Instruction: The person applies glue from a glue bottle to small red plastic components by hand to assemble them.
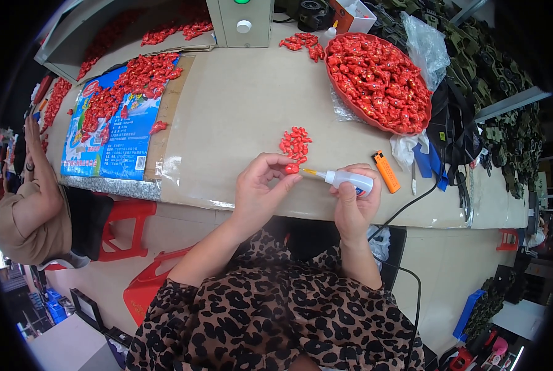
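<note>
Between the thumb and fingers of my left hand (pixel 261 187) is a small glossy red figurine (pixel 292 168). My right hand (pixel 358 204) is wrapped round a white squeeze bottle (pixel 349 181) with a thin yellow nozzle (pixel 313 172). The bottle lies tilted sideways, its tip pointing left at the figurine; whether the two touch I cannot tell. Just beyond my left fingers a little cluster of red figurines (pixel 295 142) rests on the table. An orange lighter (pixel 386 172) lies to the right of my right hand.
A red basin (pixel 333 80) heaped with red figurines stands at the back right. More figurines cover a blue cardboard sheet (pixel 128 162) at the left. Behind is a grey machine housing (pixel 242 31). A black cable (pixel 412 201) crosses the table edge. Another person (pixel 26 216) sits at far left.
</note>
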